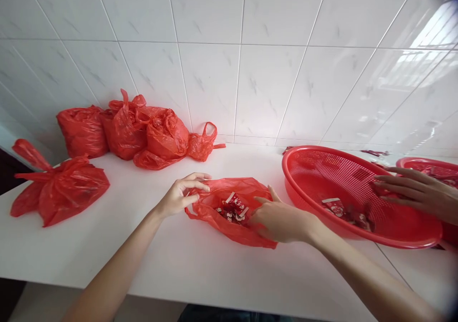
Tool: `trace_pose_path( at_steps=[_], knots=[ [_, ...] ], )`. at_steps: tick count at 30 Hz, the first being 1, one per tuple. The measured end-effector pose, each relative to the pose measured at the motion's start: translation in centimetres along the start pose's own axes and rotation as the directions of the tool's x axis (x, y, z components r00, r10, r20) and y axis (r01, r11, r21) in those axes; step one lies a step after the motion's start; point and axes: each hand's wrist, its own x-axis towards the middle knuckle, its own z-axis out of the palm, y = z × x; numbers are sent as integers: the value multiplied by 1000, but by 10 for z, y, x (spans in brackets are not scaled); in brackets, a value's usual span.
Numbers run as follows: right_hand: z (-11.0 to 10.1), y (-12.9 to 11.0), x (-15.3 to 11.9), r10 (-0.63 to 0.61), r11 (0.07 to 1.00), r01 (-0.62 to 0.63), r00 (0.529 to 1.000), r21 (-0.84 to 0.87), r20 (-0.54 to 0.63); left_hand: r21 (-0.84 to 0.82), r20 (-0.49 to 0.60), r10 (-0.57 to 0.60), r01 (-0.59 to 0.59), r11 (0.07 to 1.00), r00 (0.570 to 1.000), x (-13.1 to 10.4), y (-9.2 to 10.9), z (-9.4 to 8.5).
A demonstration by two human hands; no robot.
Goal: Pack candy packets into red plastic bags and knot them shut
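Note:
A red plastic bag point(214, 224) lies with its mouth spread wide on the white table, and small red printed packets point(234, 207) are inside it. At the bag's left rim, my left hand point(182, 193) pinches the thin plastic between thumb and fingers. My right hand point(282, 219) reaches into the bag from the right, over the packets. Its thumb and index finger are stretched apart; the other fingertips are partly hidden, and nothing is visibly held.
A red mesh basket point(311, 169) with some packets stands at right. A co-worker's hand point(418, 191) reaches over its far side; another red basket point(429, 162) is behind. Several filled red bags point(125, 131) line the tiled wall. A tied red bag point(71, 188) sits at left.

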Motion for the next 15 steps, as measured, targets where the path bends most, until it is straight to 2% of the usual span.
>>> trace_pose_path(
  at_steps=[3, 5, 8, 11, 15],
  knots=[
    [14, -6, 5, -145, 986, 134, 984, -102, -109, -18, 8, 19, -19, 1000, 1000, 0, 3, 2],
    [22, -8, 11, -186, 976, 165, 970, -140, -157, -17, -14, 30, -30, 999, 999, 0, 3, 2],
    [29, -6, 17, -125, 976, 92, 979, -200, -162, -19, -85, 38, -40, 999, 996, -1, 2, 0],
    [28, 1, 15, -85, 973, 43, 980, -229, -179, -52, -145, 29, -36, 998, 989, -2, 0, -2],
    [20, 13, 2, -98, 974, 31, 951, -225, -292, -55, -111, 22, -28, 998, 994, -3, -1, -3]
  ],
)
